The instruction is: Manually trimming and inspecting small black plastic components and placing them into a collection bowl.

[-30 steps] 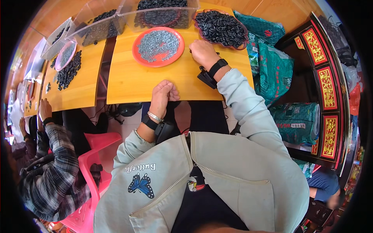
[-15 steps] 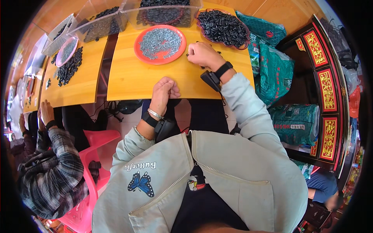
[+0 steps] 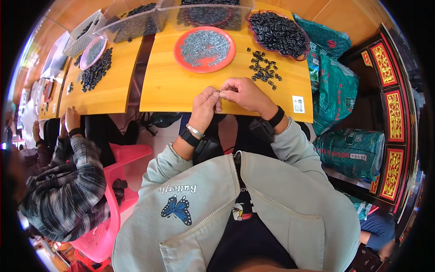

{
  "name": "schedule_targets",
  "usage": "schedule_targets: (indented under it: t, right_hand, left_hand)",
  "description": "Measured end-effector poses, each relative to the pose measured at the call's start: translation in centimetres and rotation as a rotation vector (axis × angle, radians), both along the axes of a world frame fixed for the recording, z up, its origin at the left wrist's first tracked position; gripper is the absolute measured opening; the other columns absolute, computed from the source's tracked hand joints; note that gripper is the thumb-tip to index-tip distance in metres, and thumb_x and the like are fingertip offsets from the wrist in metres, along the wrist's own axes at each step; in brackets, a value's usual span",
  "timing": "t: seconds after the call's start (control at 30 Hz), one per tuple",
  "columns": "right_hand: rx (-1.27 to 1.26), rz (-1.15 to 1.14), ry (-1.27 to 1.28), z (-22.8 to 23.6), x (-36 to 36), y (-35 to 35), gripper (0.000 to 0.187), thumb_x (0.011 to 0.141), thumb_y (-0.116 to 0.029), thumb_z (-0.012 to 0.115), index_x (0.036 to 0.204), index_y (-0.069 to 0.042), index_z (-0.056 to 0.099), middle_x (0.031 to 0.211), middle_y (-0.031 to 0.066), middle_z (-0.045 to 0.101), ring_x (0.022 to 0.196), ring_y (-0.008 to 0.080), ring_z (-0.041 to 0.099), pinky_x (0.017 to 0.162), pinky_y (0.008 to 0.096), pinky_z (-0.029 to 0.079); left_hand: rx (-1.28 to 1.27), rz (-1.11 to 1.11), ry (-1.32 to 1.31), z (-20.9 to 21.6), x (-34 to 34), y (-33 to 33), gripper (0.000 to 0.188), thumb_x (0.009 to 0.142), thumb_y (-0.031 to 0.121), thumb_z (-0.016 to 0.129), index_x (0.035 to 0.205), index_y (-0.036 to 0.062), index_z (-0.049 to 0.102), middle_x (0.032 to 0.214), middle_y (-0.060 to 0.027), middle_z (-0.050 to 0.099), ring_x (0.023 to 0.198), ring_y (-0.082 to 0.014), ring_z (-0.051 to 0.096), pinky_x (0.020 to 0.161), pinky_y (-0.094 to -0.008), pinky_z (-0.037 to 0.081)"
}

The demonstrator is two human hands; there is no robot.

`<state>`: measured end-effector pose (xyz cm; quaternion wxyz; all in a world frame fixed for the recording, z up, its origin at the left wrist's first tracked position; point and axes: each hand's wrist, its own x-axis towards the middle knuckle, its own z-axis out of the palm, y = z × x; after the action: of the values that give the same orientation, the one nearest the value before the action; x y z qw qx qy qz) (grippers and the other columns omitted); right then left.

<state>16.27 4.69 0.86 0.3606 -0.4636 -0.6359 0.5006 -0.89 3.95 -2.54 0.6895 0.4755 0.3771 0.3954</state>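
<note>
Lettering point(image 3: 177, 189) on jacket point(image 3: 299, 190) and green bags point(image 3: 337, 95)

From the centre of the frame, where my left hand point(image 3: 206, 105) and right hand point(image 3: 242, 94) meet, I can slide left over bare yellow table point(image 3: 158, 86). Straight up, the orange-red plate point(image 3: 177, 52) blocks me; at upper right, scattered black pieces point(image 3: 260, 72) do. A narrow lane runs between them, toward the heaped dish point(image 3: 299, 58). The clear bin point(image 3: 244, 20) walls off the top; green bags point(image 3: 337, 90) crowd the table's right side.
</note>
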Motion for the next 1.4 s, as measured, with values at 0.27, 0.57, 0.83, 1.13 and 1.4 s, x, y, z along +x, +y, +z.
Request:
schedule_targets:
  t: [0.27,0.57,0.83,1.13,1.4]
  right_hand:
    - [-0.167,0.086,0.052,0.2,0.5,-0.1,0.013,0.085,-0.014,0.061,0.079,-0.003,0.059,0.067,-0.0035,0.055,0.06,0.0026,0.045,0.053,0.0189,0.036]
    - [0.088,-0.03,-0.144,0.3,-0.1,-0.2,0.019,0.079,-0.018,0.06,0.074,0.0,0.059,0.062,0.0114,0.059,0.055,0.0192,0.055,0.055,0.0318,0.044]
    - [0.179,-0.019,-0.327,1.8,-0.7,0.1,0.02,0.077,-0.021,0.057,0.074,-0.002,0.06,0.066,0.0161,0.058,0.059,0.0299,0.057,0.055,0.0369,0.043]
    - [0.337,0.003,-0.419,2.1,-1.3,6.9,0.016,0.077,-0.018,0.059,0.08,-0.003,0.064,0.067,0.0116,0.061,0.061,0.0228,0.06,0.058,0.0339,0.045]
    - [0.438,-0.002,-0.783,0.3,-3.5,12.2,0.012,0.07,-0.01,0.056,0.075,-0.008,0.066,0.076,0.0147,0.064,0.077,0.0331,0.061,0.067,0.0436,0.047]
  left_hand:
    - [0.038,-0.099,-0.005,-0.1,-0.5,-0.1,0.018,0.092,0.017,0.043,0.08,0.0066,0.05,0.068,-0.0019,0.055,0.061,-0.01,0.053,0.057,-0.0198,0.042]
    - [-0.003,-0.038,-0.011,0.1,0.1,-0.1,0.013,0.091,0.014,0.047,0.085,0.0039,0.05,0.066,-0.0018,0.053,0.055,-0.0091,0.051,0.052,-0.0205,0.04]
    - [-0.051,0.013,-0.024,0.0,0.2,0.0,0.013,0.092,0.013,0.046,0.083,0.0041,0.049,0.065,-0.0023,0.052,0.054,-0.0095,0.05,0.05,-0.021,0.04]
    - [-0.139,0.06,-0.061,0.2,-1.2,1.2,0.014,0.09,0.013,0.045,0.077,0.0083,0.048,0.064,-0.0025,0.055,0.053,-0.0108,0.053,0.052,-0.0209,0.042]
    - [-0.155,0.023,-0.103,-0.7,-1.5,1.8,0.014,0.09,0.013,0.044,0.079,0.0073,0.051,0.064,-0.0034,0.056,0.052,-0.0129,0.054,0.05,-0.022,0.042]
